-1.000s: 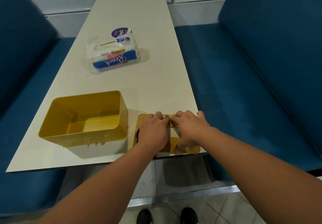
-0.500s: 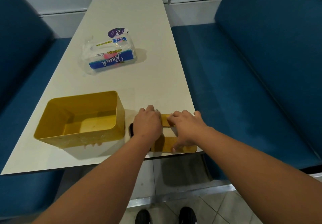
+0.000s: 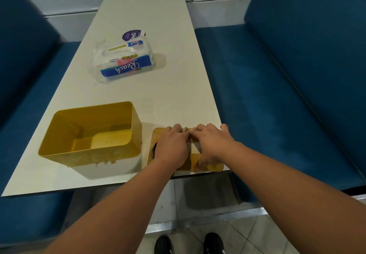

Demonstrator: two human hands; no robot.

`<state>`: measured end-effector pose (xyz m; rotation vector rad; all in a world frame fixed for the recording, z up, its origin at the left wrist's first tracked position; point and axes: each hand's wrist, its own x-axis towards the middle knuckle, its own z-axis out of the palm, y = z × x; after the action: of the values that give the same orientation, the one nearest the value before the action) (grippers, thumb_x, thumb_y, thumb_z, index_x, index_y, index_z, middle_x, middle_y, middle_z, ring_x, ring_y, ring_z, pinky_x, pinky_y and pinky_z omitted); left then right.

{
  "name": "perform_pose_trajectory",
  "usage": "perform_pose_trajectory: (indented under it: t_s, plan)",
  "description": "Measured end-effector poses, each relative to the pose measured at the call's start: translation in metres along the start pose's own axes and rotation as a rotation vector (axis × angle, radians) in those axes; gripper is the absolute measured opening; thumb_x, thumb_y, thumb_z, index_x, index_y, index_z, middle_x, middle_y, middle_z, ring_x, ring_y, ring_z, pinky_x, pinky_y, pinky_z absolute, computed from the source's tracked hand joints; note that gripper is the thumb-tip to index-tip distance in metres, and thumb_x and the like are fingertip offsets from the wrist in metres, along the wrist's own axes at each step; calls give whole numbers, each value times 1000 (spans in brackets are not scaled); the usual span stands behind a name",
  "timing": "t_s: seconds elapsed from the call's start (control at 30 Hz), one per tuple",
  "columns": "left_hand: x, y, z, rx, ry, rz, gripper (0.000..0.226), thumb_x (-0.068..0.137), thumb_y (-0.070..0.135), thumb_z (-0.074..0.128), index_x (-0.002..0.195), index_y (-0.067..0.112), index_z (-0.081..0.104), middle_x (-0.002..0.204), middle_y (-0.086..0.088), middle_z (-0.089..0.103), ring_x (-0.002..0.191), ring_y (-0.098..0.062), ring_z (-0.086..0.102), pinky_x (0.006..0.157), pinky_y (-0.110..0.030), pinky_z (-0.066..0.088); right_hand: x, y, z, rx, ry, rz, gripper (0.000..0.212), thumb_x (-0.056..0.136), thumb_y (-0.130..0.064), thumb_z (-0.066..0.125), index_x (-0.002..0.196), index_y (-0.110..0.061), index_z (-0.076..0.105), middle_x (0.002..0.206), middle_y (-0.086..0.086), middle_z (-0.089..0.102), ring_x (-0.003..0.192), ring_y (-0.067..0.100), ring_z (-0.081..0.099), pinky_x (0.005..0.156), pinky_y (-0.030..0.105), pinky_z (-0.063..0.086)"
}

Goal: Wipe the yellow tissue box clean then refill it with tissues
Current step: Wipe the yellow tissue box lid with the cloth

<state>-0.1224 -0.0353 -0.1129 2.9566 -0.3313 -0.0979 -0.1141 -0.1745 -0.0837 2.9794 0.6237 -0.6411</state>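
At the near right corner of the table (image 3: 168, 99), toward 5 o'clock, both hands are laid palm down on the yellow lid (image 3: 210, 167), which lies flat on the tabletop with its near edge almost at the table's rim. The left hand (image 3: 171, 148) is reached in from 7 o'clock, its knuckles raised and its fingers curled downward; something dark is seen under its left edge, but what it is cannot be told. The right hand (image 3: 213, 145) is reached in from 4 o'clock, its fingers bent and held close together, the thumb set apart at the table's edge. The fingertips of both hands meet over the lid's far edge, where a small greyish scrap is pinched between them; which fingers hold it cannot be told.

Just beside the lid, at 9 o'clock from it, the yellow tissue box (image 3: 91, 154) is stood open side up. Its inside is seen bare, and its near wall is marked with pale smears and drips along the lower edge. Well apart, at 12 o'clock from the box, a plastic pack of tissues (image 3: 124, 63) is laid on the table.
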Motion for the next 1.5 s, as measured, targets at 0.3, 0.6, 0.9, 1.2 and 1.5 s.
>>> perform_pose_trajectory:
  t_s: [0.3,0.6,0.9,1.2,1.5]
  plan:
    - [10,-11,-13,54,59,-376,22,91,14,50,110,9,59,112,-11,52,100,-26,49,85,-33,43,-1,1,2,4,-7,-1,105,63,-67,75,147,-29,25,151,-4,30,135,24,30,107,56,23]
    - [-27,-14,9,147,10,-297,34,89,11,44,122,7,51,124,-10,44,105,-25,46,89,-31,42,0,1,2,-18,3,-13,106,62,-68,75,146,-28,26,149,-4,31,133,24,31,106,56,24]
    - [-14,-9,-2,53,53,-184,39,96,17,37,132,7,46,126,-11,45,113,-25,42,95,-34,42,0,1,2,-18,-3,-14,104,62,-68,75,145,-28,27,149,-3,31,133,24,31,105,55,25]
    - [-9,18,-1,56,3,23,32,95,22,44,124,14,53,120,-6,48,106,-21,44,94,-31,38,-1,-1,2,-25,10,2,95,67,-56,77,144,-30,29,144,-3,35,129,23,34,104,54,26]
    - [3,9,-9,146,-12,-49,27,94,22,46,117,12,56,115,-8,50,100,-22,47,90,-33,42,0,-2,1,-26,2,12,102,62,-62,78,145,-29,28,146,-3,35,131,24,33,104,55,26]
